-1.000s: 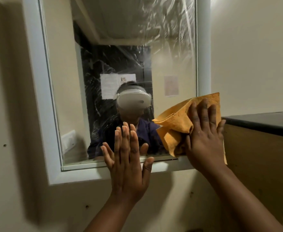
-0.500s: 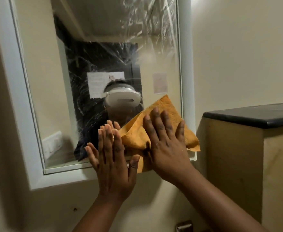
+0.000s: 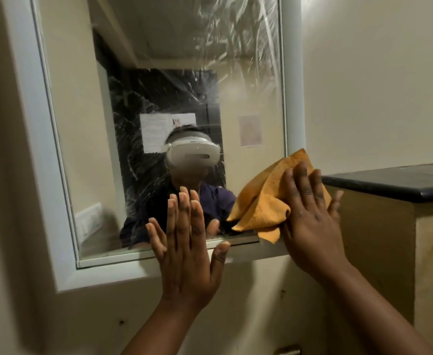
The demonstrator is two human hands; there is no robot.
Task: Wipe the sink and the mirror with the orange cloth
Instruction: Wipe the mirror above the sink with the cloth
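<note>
Hands are raised to a wall mirror (image 3: 174,80) with a white frame (image 3: 26,129). Right hand (image 3: 310,221) lies flat with straight, slightly spread fingers, pressing the cloth (image 3: 264,201) against the mirror's lower right corner, where the glass meets the frame. Cloth is orange and bunched in folds; one point sticks up past the fingertips over the right frame edge, and another hangs down over the bottom frame edge. Left hand (image 3: 187,242) is apart from the right, holding nothing, palm forward with fingers straight and close together and thumb out to the side. It covers the middle of the bottom frame edge; whether it touches the glass I cannot tell. Glass shows pale wipe streaks, thickest towards the top right. Reflected in it is a person wearing a white headset (image 3: 192,152), partly blocked by the left hand's fingers. Just right of the mirror, a dark ledge (image 3: 394,180) juts from a beige wall (image 3: 377,85).
</note>
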